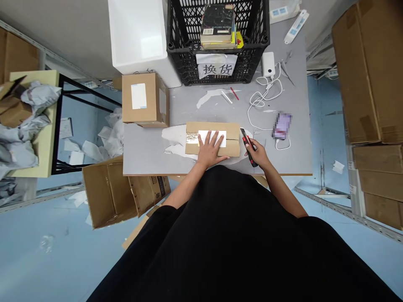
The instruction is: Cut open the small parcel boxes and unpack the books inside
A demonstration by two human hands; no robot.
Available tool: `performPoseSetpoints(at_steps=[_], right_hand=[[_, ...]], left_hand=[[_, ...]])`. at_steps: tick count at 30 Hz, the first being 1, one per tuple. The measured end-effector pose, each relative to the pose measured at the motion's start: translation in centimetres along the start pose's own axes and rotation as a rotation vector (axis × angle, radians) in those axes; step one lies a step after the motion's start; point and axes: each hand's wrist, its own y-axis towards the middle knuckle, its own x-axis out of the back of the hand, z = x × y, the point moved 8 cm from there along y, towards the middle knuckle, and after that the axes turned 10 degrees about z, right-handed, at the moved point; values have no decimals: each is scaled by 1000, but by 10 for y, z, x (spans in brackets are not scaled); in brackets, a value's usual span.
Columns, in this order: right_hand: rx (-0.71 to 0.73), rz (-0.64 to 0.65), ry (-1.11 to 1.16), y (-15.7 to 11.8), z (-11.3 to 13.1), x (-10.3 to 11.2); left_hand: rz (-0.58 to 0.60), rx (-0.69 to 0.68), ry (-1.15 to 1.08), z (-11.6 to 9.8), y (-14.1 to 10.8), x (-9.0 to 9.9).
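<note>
A flat brown cardboard box (233, 147) with a white label and shiny tape at its left end lies near the table's front edge. My left hand (210, 152) rests on top of it, fingers spread over the label. Just right of the box, my right hand (258, 154) is wrapped round a red and black utility knife (252, 160), whose tip points up and to the left, close to the box's right end. Whitish worn patches of the table surface show around the box.
On the grey table (189, 100) stand a cube-shaped carton (140, 98), a white bin (138, 37) and a black crate (185, 69) holding books (217, 25). A phone (282, 126) and white cable lie at the right. An open carton (110, 193) stands below left.
</note>
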Motion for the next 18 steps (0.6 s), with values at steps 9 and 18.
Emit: performPoseSetpoints(at_steps=[9,18], right_hand=[[88,-2,-145,-8,20,4],[82,26,-167,-6,19,13]], left_hand=[[19,12,16,-1,2,-2],[17,61,10,0,6,-5]])
